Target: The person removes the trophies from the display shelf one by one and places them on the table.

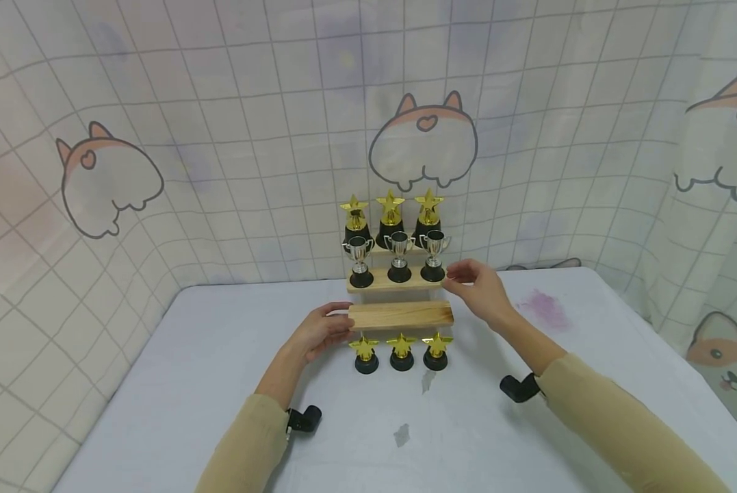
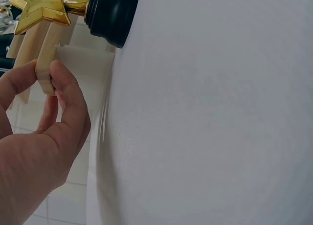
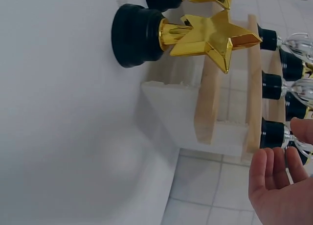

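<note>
My left hand point(image 1: 315, 332) pinches the left end of a bare wooden shelf board point(image 1: 400, 315) between thumb and fingers, as the left wrist view shows. My right hand point(image 1: 482, 291) is at the right end of the tier behind, fingers loosely bent, fingertips close beside the base of the right silver trophy cup point(image 1: 433, 255). In the right wrist view its thumb overlaps that cup. Two more silver cups, one in the middle point(image 1: 399, 255) and one at left point(image 1: 359, 255), share this wooden tier point(image 1: 380, 281). Small gold star trophies point(image 1: 402, 352) stand on the table before the rack.
Taller gold star trophies point(image 1: 391, 218) with black bases stand on the top tier at the back. White side supports point(image 3: 172, 115) carry the boards. A white cloth covers the table point(image 1: 220, 383), and a gridded curtain point(image 1: 269, 137) hangs close behind the rack.
</note>
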`<state>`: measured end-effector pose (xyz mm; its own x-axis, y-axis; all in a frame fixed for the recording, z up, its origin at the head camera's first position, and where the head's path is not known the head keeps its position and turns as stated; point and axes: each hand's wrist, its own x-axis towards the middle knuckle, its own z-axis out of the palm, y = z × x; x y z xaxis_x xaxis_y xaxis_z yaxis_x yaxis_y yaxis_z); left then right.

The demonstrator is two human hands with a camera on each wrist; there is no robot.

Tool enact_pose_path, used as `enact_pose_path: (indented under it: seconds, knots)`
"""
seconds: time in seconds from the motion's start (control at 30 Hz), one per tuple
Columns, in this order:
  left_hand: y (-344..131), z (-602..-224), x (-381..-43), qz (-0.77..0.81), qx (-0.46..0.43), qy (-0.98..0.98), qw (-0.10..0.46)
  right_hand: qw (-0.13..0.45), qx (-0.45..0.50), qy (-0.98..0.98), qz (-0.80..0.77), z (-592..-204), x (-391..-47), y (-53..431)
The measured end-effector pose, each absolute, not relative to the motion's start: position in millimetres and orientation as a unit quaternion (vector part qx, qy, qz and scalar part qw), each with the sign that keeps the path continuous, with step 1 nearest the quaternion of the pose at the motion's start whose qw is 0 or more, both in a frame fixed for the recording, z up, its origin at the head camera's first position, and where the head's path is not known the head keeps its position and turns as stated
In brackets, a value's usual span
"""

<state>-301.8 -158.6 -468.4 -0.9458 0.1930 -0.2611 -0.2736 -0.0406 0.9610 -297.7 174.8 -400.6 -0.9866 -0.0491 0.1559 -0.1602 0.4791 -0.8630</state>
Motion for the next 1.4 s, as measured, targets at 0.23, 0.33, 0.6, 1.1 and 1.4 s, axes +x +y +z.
enact_pose_path:
  seconds: [0.23,0.33,0.6,1.1,1.4]
  knots:
    - [-159,-468,-302,0.723,-0.029,0.671,0.160,0.090,0.055,-0.839,0.534,-397,-311,165]
    - [-159,-469,-302,0.723,-0.028,0.671,0.161,0.087,0.053,-0.833,0.544,-398,-316,162]
    - [-159,-467,-302,0.722,-0.029,0.671,0.168,0.075,0.035,-0.828,0.555,-400,-324,156]
    - [-159,-470,-302,0.722,-0.025,0.671,0.165,0.053,0.024,-0.830,0.555,-403,-329,153]
    - [-159,-470,-302,0.726,-0.027,0.668,0.165,0.043,0.022,-0.835,0.547,-398,-323,156]
